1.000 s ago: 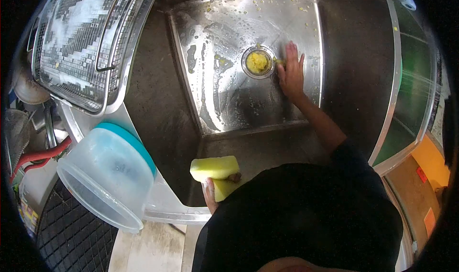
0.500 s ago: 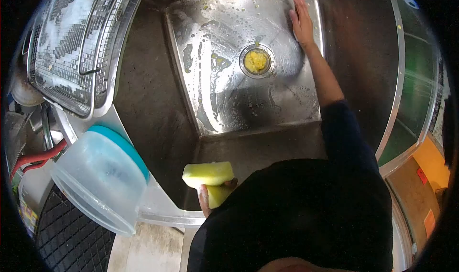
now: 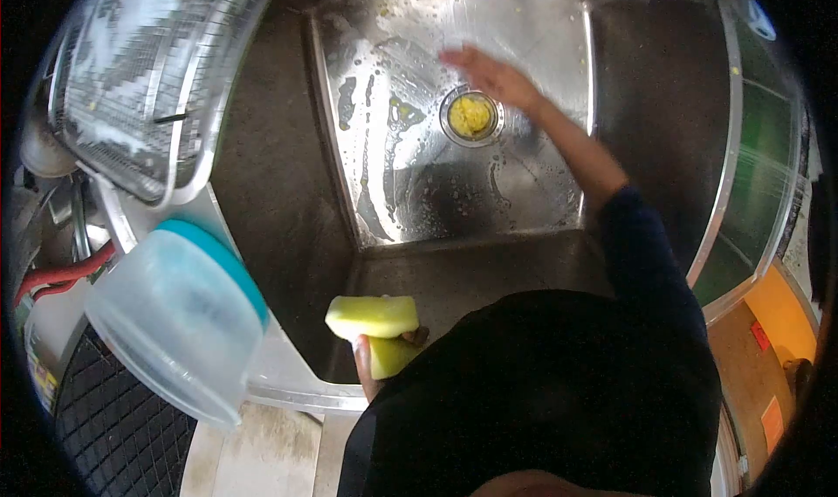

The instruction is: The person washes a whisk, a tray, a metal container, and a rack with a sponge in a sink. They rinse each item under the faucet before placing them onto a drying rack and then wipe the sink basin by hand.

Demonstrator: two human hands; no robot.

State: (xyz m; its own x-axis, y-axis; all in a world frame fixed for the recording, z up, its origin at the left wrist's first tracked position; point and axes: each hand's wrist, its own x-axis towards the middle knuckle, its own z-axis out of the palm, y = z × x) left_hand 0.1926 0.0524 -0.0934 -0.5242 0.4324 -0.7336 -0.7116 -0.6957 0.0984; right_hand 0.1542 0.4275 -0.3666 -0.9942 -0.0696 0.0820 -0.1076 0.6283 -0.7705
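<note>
My left hand [image 3: 365, 362] grips a yellow-green sponge [image 3: 374, 316] near the front left of the sink; it looks folded, and most of my fingers are hidden behind it. My right hand [image 3: 497, 80] is stretched out over the sink floor [image 3: 436, 191], just above the drain, blurred by motion and holding nothing visible. The round drain strainer [image 3: 472, 116] contains soft yellow scraps [image 3: 470, 116]. Water drops and a few small yellow bits lie on the wet metal, mostly to the left and at the back.
A wire basket [image 3: 188, 117] stands on the left ledge. Nearer me is a translucent tub [image 3: 175, 314] with a teal rim, beside red handles [image 3: 65, 274]. A clear-sided green container [image 3: 751, 183] stands beyond the sink's right edge.
My right hand has swept from the back right corner leftward and nearer, to just above the drain. Fewer yellow bits show at the back. The left hand still grips the sponge.
</note>
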